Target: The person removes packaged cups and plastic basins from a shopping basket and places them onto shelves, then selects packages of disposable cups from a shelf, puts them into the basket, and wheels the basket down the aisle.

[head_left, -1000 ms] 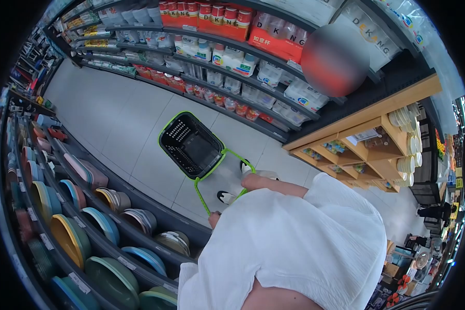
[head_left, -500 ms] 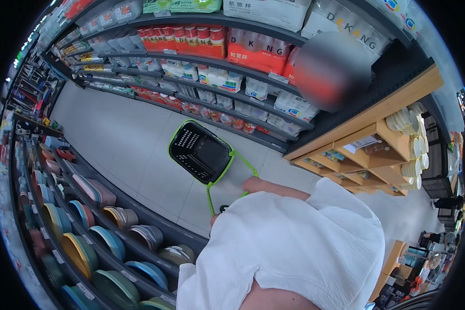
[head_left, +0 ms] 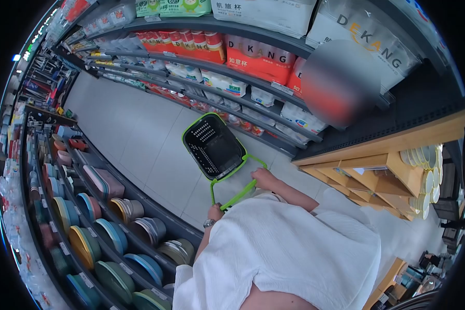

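Observation:
A black shopping basket (head_left: 207, 133) with a bright green rim stands on the aisle floor in front of me, and its inside holds nothing that I can see. Green side arms run from it to a green handle (head_left: 238, 195) near my body. My left hand (head_left: 215, 212), with a watch at the wrist, is closed round the handle's left end. At the right end, my right hand (head_left: 264, 179) grips the same handle. White clothing hides part of my forearms.
Shelves with packs of paper cups (head_left: 261, 59) and tissue packs (head_left: 225, 84) line one side. Opposite, lower shelves hold colourful basins (head_left: 82, 247). A wooden display unit (head_left: 387, 178) with pale round dishes (head_left: 422, 155) stands at right. The floor (head_left: 134, 134) runs between them.
The basket and shelves sit slightly further right in view. Both hands and the handle, mostly hidden by clothing before, now show further out in front of me.

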`<state>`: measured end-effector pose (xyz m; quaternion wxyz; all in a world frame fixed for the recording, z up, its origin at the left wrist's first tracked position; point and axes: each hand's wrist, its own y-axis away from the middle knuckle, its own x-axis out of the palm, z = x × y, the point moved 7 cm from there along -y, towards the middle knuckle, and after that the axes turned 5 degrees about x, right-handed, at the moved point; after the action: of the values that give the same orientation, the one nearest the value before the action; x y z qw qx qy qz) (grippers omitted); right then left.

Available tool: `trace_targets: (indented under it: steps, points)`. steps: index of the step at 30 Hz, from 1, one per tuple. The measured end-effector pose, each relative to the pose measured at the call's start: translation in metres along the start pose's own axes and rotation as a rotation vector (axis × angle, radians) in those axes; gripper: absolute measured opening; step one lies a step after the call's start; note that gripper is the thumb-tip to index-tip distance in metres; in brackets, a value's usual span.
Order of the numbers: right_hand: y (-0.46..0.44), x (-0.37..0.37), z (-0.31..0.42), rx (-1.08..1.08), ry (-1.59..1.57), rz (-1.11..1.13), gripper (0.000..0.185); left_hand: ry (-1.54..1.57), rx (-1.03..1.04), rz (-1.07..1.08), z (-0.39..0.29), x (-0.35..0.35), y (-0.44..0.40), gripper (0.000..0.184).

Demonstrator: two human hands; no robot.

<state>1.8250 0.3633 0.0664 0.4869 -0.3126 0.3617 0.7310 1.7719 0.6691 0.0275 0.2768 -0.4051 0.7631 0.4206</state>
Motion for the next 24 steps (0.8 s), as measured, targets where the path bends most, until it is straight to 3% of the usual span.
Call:
trace_targets:
  steps: [1, 3, 7, 12, 14, 18, 24]
  points:
    - [-0.005, -0.003, 0.0, -0.01, -0.005, 0.011, 0.016, -0.038, -0.009, 0.02, -0.005, -0.004, -0.004, 0.018]
    - [-0.015, -0.038, 0.006, -0.05, -0.016, -0.19, 0.014, -0.004, -0.015, 0.045, -0.015, -0.013, -0.013, 0.017]
    - [-0.03, -0.079, -0.002, -0.067, -0.029, -0.229, 0.018, 0.138, 0.026, 0.042, -0.048, -0.015, -0.038, 0.017]
    - [-0.021, -0.116, -0.03, 0.095, 0.002, -0.536, 0.04, 0.07, -0.08, -0.067, -0.083, -0.014, -0.059, 0.019]
    - [-0.02, -0.113, -0.035, 0.127, -0.023, -0.512, 0.044, 0.061, -0.064, -0.178, -0.079, -0.019, -0.062, 0.02]
    - [-0.027, -0.109, -0.039, 0.209, -0.207, -0.432, 0.045, 0.155, -0.073, -0.212, -0.074, -0.023, -0.055, 0.022]
    - [-0.049, -0.108, -0.031, 0.178, -0.176, -0.432, 0.044, 0.242, -0.159, -0.209, -0.082, -0.024, -0.042, 0.031]
